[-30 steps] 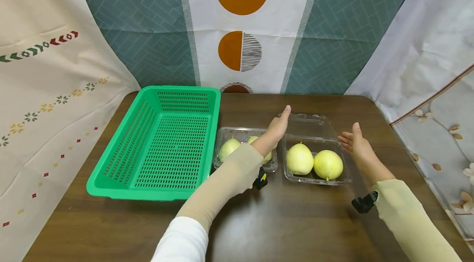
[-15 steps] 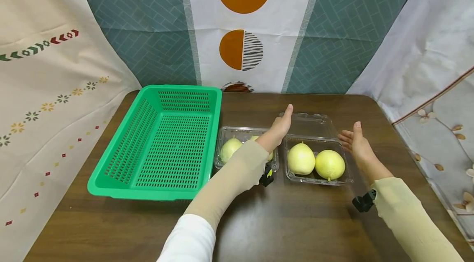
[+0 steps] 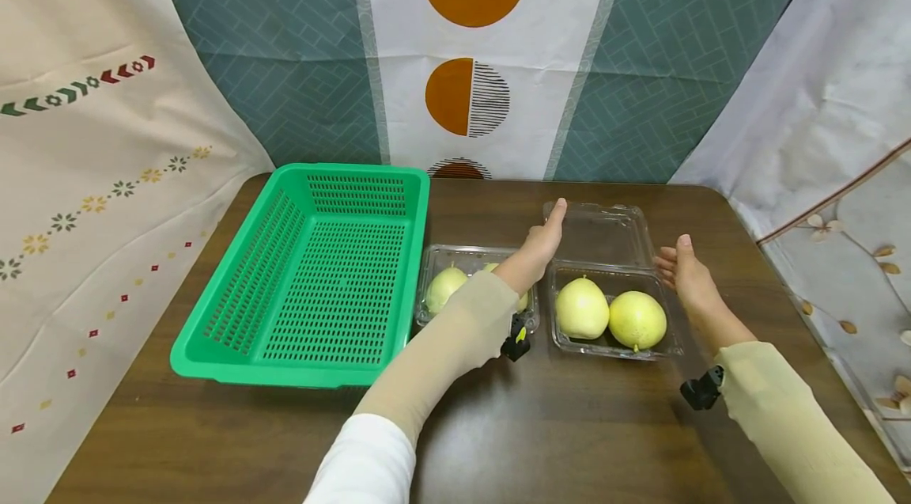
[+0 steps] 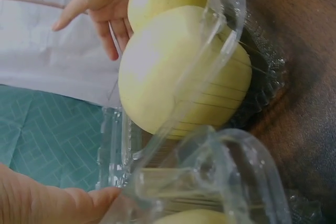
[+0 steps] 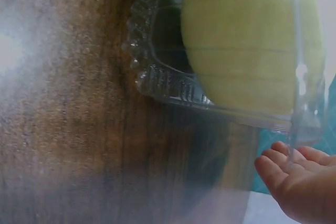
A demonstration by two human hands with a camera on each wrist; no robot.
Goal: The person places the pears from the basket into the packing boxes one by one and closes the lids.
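In the head view, an unlidded clear plastic clamshell box (image 3: 612, 354) holds two pale yellow pears, a left pear (image 3: 582, 308) and a right pear (image 3: 637, 320). Its hinged lid (image 3: 601, 239) lies tipped back at the far side. My left hand (image 3: 538, 252) is at the lid's left side, thumb up, fingers mostly hidden behind the hand. On the right, my right hand (image 3: 685, 278) stands beside the box with thumb up and fingers straight, its fingertips right at the lid's near right corner. The right wrist view shows those fingers (image 5: 275, 161) by the box edge.
A second clear box (image 3: 434, 251) with pears sits under my left forearm, partly covered by it. Left of it stands a green perforated basket (image 3: 299, 372). All rest on a brown wooden table (image 3: 569, 433), with cloth hangings (image 3: 285, 77) behind and at both sides.
The far edge of the clamshell lid has risen a little, and the lid shows more fully between my hands. Both hands keep nearly the same place; the view has shifted slightly.
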